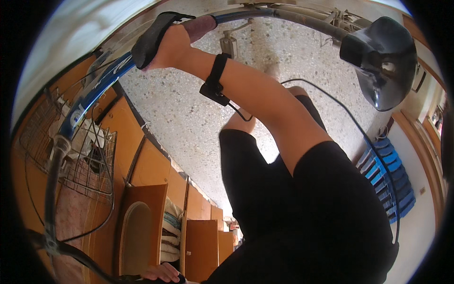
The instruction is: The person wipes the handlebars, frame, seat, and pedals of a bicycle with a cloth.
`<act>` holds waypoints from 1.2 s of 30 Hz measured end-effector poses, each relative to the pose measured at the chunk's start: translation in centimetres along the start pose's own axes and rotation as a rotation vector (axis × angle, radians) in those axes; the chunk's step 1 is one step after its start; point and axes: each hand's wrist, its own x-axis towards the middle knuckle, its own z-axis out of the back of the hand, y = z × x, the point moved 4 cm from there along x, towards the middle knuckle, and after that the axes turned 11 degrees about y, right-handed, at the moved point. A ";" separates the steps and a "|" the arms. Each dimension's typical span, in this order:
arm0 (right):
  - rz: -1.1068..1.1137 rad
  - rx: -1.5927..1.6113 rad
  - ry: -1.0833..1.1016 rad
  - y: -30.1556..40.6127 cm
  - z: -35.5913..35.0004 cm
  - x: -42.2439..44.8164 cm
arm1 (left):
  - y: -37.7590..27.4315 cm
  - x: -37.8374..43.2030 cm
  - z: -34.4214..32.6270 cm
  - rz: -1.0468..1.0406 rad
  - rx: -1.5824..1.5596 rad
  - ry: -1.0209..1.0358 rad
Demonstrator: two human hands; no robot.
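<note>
My right hand (pixel 173 41), with a dark grey cover over its back and fingers, curls over a bicycle's blue frame tube (pixel 101 90). A pinkish-purple cloth (pixel 202 27) lies between the hand and the tube and shows at both sides. A black strapped device (pixel 214 94) with a cable sits on my right forearm. My left hand (pixel 164 272), partly cut off at the bottom edge, rests with bent fingers over the end of the black handlebar (pixel 83 258); its palm is hidden. The black saddle (pixel 385 64) is at the upper right.
A wire basket (pixel 90 167) with crumpled items hangs at the bicycle's front. Beyond stand wooden cabinets (pixel 152 156), some with open doors, one holding folded textiles (pixel 171 238). A pedal (pixel 228 44) sits over the speckled floor. A blue striped mat (pixel 388 177) is at the right wall.
</note>
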 end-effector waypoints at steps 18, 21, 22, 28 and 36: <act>0.485 -0.276 0.305 1.4 5.1 -0.8 | 40.0 35.7 -13.0 -0.209 -0.027 0.852; 0.681 -0.344 -0.133 -2.2 5.3 -1.8 | 42.9 38.2 -12.2 -0.244 -0.212 0.920; 0.555 -0.423 -0.057 -3.4 5.5 -2.0 | 43.0 38.5 -12.2 -0.263 -0.160 0.930; 0.408 -0.807 0.148 -7.0 7.8 -4.8 | 42.1 39.1 -14.3 -0.286 -0.213 0.979; 0.642 -0.864 0.007 -15.5 9.1 -6.9 | 43.1 40.1 -14.1 -0.454 -0.134 0.952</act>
